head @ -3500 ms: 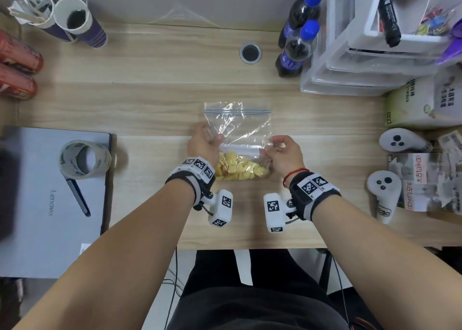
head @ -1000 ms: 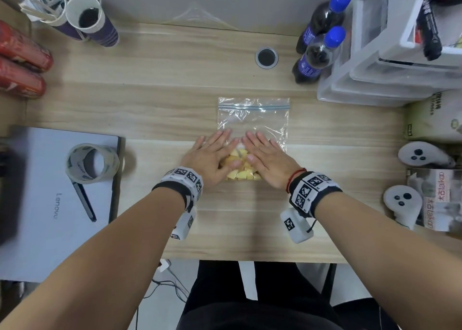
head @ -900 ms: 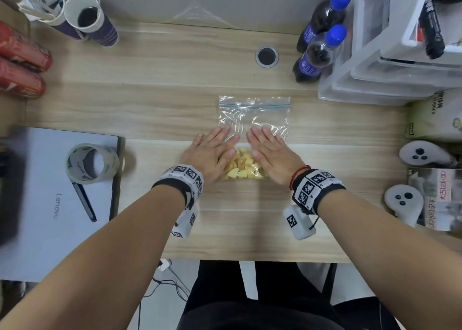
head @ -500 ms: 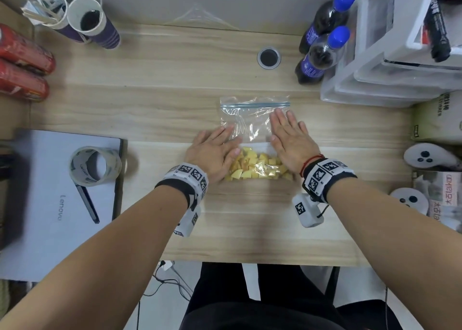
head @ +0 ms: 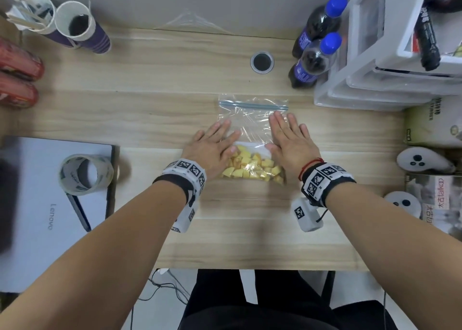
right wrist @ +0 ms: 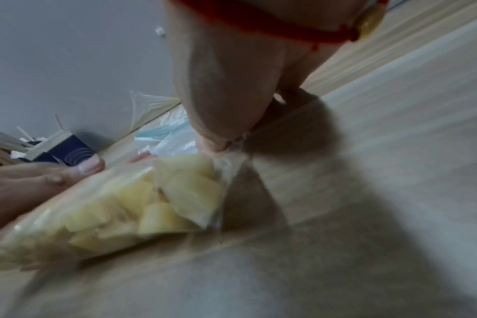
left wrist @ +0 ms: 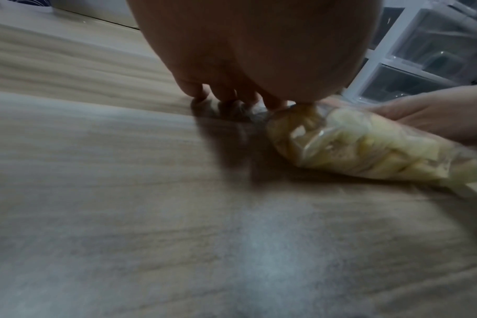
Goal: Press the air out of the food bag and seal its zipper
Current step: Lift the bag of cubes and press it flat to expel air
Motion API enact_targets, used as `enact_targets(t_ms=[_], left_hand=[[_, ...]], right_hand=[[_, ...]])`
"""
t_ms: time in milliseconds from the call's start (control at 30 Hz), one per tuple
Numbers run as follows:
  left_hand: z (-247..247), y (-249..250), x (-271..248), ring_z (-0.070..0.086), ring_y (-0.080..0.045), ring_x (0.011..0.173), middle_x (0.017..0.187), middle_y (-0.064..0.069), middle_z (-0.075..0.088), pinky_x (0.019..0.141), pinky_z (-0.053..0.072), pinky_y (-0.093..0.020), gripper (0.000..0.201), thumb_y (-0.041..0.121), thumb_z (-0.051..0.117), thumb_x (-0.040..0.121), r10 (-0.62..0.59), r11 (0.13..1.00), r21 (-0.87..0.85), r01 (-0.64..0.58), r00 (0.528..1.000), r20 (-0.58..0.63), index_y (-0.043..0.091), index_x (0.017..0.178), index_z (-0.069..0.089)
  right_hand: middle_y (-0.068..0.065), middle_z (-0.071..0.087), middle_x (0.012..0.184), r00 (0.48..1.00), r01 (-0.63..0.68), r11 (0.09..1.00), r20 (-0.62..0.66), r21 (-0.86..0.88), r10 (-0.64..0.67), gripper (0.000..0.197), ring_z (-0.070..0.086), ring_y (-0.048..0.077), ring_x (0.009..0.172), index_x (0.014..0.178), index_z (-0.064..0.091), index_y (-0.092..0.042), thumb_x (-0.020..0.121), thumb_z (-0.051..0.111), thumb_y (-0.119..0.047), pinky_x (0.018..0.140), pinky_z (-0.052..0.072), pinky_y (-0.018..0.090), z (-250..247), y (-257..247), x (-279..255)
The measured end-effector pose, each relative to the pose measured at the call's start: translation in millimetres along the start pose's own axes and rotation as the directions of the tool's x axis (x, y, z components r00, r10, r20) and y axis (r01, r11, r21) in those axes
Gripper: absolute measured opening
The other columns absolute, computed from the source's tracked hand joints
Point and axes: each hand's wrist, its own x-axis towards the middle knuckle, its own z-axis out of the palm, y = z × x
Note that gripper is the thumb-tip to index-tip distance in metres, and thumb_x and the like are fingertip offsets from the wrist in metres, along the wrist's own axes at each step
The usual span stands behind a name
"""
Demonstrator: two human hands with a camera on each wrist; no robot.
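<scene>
— Two questions: where to find the bag [head: 252,127], and which way to push?
— Look mid-desk [head: 162,109]. Lying flat, stretched near to far, with chunks [head: 252,167] bunched at the near end and the zipper [head: 252,104] across the far end, left to right.
— Pinned down with what?
— With both palms, fingers straight, gripping nothing. Find the left hand [head: 212,147] on the bag's left edge, partly on bare wood. Find the right hand [head: 290,139] on the right side, over clear film.
— Closer to the zipper?
— Right, plainly, with fingertips just short of the strip's right end. Trailing on the left, barely past the top of the chunks.
— So sweep far, away from the chunks?
— Probably, driving air toward the mouth. Sealed yet or not? Cannot tell from here. Best to begin pinching at the right end, then run left along the strip.
</scene>
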Motion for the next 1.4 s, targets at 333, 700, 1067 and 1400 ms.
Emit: enact_targets(t_ms=[333, 700, 1067, 1400], left_hand=[[-2, 6, -1, -0.005, -0.010, 0.151, 0.163, 0.010, -0.008, 0.123, 0.006, -0.044, 0.054, 0.046, 0.014, 0.102, -0.034, 0.999, 0.005, 0.034, 0.999, -0.017, 0.033, 0.154, 0.010], [-10, 5, -3, 0.003, -0.011, 0.151, 0.164, 0.013, -0.001, 0.122, 0.007, -0.045, 0.050, 0.047, 0.013, 0.102, -0.015, 0.999, 0.035, 0.016, 0.999, -0.041, 0.044, 0.152, 0.013], [-15, 29, 52, -0.018, -0.015, 0.149, 0.162, 0.009, -0.018, 0.123, -0.003, -0.048, 0.056, 0.046, 0.015, 0.103, 0.169, 0.981, 0.094, -0.172, 0.985, 0.036, 0.036, 0.154, -0.005], [-18, 19, 47, -0.020, -0.016, 0.148, 0.157, 0.015, -0.029, 0.122, -0.003, -0.047, 0.060, 0.051, 0.017, 0.100, -0.054, 0.997, 0.062, 0.054, 0.999, -0.002, 0.046, 0.147, -0.021]], right_hand=[[-0.003, -0.009, 0.164, 0.944, 0.330, 0.944, 0.018, 0.008, -0.330, 0.059, -0.015, 0.013, 0.148, 0.155, -0.002, -0.019, 0.105, 0.018, -0.041, 0.123, -0.004, 0.036, -14, -69, 29], [-0.007, -0.017, 0.163, 0.992, 0.124, 0.991, -0.021, -0.053, -0.125, 0.062, -0.016, 0.013, 0.150, 0.154, -0.013, -0.025, 0.102, 0.011, -0.048, 0.122, -0.005, 0.037, -13, -10, 42], [-0.001, -0.017, 0.164, 0.993, 0.099, 0.991, -0.052, -0.090, -0.104, 0.067, -0.015, 0.017, 0.151, 0.154, -0.012, -0.019, 0.101, 0.017, -0.048, 0.123, -0.002, 0.040, -8, -2, 44], [0.004, -0.017, 0.164, 0.979, -0.151, 0.986, -0.126, 0.073, 0.159, 0.085, -0.017, 0.021, 0.151, 0.154, -0.012, -0.015, 0.095, 0.027, -0.063, 0.122, -0.005, 0.042, -13, 22, 36]])
